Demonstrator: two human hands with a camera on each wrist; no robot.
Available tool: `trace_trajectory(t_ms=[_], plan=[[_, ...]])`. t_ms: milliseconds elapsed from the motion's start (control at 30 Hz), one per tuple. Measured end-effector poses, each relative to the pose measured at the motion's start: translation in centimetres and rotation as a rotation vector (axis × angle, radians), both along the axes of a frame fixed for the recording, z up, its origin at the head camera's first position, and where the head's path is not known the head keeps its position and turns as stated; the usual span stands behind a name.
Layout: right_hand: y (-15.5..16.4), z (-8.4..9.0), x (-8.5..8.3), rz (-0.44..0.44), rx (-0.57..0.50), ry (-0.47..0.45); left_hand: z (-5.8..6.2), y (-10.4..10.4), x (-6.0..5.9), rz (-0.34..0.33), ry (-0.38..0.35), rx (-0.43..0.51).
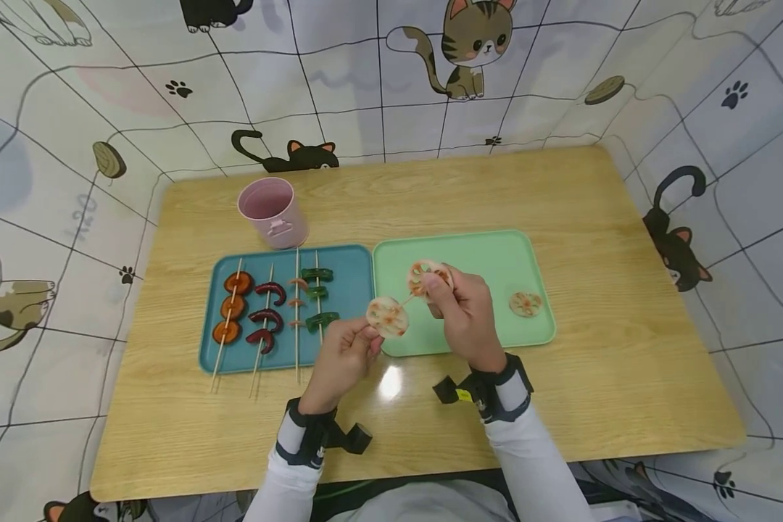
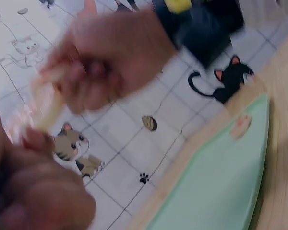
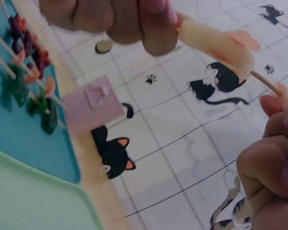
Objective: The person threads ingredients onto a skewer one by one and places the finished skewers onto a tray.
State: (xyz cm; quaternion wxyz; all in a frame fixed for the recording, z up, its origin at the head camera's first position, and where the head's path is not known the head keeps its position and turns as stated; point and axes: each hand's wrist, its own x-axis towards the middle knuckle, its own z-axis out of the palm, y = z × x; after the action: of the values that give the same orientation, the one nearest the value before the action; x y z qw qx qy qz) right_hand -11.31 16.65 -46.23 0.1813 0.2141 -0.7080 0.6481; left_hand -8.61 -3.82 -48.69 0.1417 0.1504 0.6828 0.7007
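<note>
- The surface is a light wood-grain top, walled on three sides by a pale tiled backdrop printed with cartoon cats and paw marks.
- A pink cup stands near the far left edge, just behind a blue tray.
- The blue tray carries four loaded skewers lying side by side: orange rounds, dark red curls, small pinkish pieces, green pieces.
- A green tray touches the blue one on its right; one lotus slice lies alone on it near the right rim.
- Left hand: fingers pinch a lotus slice, held above the join of the two trays.
- Right hand: fingers curled round a second lotus slice, raised over the green tray.
- A thin stick runs between the two held slices; the right wrist view shows it passing through the slice in the right hand's fingers.
- Both wrists wear dark straps over white sleeves.
- The left wrist view is too blurred to add detail.
</note>
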Motion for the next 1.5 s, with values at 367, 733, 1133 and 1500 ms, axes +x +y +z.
trace_trajectory(t_ms=[367, 733, 1133, 1500], plan=[[0.4, -3.1, 0.2, 0.133, -0.217, -0.248, -0.1, 1.7, 1.2, 0.135, -0.315, -0.117], [-0.4, -3.4, 0.7, 0.124, -0.133, -0.302, -0.9, 1.7, 1.1, 0.181, -0.289, -0.122], [-1.4, -5.0, 0.8, 0.084, -0.056, -0.357, -0.9, 1.2, -0.2, 0.144, -0.263, -0.220], [1.7, -4.5, 0.0, 0.106, 0.064, -0.526, -1.3, 0.6, -2.9, -0.057, -0.159, -0.241]])
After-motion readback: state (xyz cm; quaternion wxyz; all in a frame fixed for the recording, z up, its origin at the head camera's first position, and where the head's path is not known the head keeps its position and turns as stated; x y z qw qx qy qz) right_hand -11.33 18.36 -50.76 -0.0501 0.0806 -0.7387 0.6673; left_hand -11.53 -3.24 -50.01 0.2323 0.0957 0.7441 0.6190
